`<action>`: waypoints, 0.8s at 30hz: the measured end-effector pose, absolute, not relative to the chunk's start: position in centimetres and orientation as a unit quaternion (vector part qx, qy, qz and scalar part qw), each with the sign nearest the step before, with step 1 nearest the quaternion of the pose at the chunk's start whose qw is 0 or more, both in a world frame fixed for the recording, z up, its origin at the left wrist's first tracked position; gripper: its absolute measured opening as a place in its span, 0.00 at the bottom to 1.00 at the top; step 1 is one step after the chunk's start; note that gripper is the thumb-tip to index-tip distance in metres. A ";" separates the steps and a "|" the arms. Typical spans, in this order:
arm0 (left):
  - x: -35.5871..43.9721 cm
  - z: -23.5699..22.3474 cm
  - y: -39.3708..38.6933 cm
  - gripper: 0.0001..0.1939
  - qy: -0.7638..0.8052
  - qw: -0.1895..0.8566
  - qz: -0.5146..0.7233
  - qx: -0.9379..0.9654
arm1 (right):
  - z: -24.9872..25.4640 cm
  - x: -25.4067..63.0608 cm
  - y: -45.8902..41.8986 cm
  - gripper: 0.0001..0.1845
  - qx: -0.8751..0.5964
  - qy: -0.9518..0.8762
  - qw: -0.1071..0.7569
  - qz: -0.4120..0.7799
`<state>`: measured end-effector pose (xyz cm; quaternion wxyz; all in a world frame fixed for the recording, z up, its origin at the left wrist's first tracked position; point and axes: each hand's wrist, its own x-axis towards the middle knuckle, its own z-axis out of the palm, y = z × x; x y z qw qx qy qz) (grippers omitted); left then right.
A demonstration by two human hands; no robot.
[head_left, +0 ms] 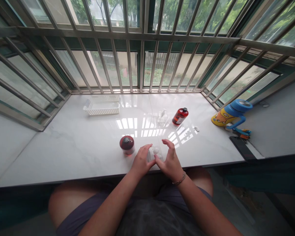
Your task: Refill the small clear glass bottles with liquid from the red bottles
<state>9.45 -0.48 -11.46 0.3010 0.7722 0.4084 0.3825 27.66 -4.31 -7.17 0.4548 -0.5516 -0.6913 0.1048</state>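
Near the front edge of the white marble-look counter (pixel 88 141), my left hand (pixel 143 160) is curled round a small clear container (pixel 151 154). Its fingers and thumb press on the container's left side. A round, pale top shows on this container, but its kind is hard to make out. My right hand (pixel 171 160) is at the other side, with its index finger arched away from the thumb. That thumb reaches to the container's front. Left of my hands stands a dark-capped bottle of red liquid (pixel 127 145). Another red bottle (pixel 180 116) with a label stands farther back, right of centre.
Beside the back red bottle is a clear glass-like object (pixel 162 117). A small white piece (pixel 196 128) lies nearby. A white plastic basket (pixel 103 110) sits back left. Far right are a yellow and blue tumbler (pixel 229 114), a blue-orange item (pixel 242 133) and a black phone (pixel 243 148). Metal bars (pixel 142 65) line the window.
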 end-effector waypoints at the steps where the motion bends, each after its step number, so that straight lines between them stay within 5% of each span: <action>1: 9.4 -11.5 -0.5 0.35 0.407 0.300 0.381 0.774 | -7.3 27.6 -4.3 0.48 -0.561 -0.687 0.450 0.104; 16: 9.5 -11.0 -0.7 0.36 0.408 0.307 0.372 0.775 | -7.2 29.1 -4.4 0.32 -0.538 -0.708 0.424 0.173; 22: 9.5 -11.3 -0.6 0.36 0.401 0.300 0.374 0.781 | -7.0 28.7 -4.2 0.50 -0.538 -0.723 0.401 0.161; 24: 9.5 -11.3 -0.6 0.36 0.400 0.298 0.375 0.781 | -7.0 28.5 -4.0 0.48 -0.559 -0.704 0.409 0.155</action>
